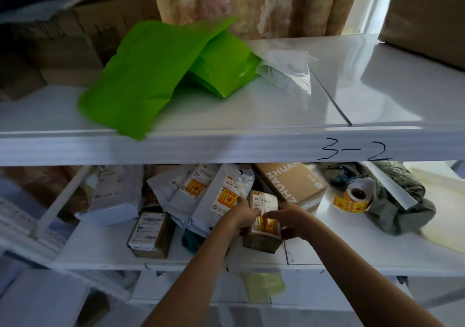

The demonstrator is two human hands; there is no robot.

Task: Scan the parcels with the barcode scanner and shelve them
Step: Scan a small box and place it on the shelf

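A small brown cardboard parcel [263, 236] with a white label stands on the lower white shelf [100, 248]. My left hand [242, 213] holds its left side. My right hand [289, 219] presses a yellow-orange sticker [268, 224] onto its top face with fingers and thumb. Behind it lie several white mailer parcels [221, 193] bearing the same orange stickers. No barcode scanner shows in this view.
A roll of orange stickers [354, 198] and a grey-green cloth bundle [402, 205] lie to the right. A tan box [289, 183], another labelled box [151, 233], green mailers [151, 74] on the upper shelf marked 3-2 [354, 150], cardboard boxes at both ends.
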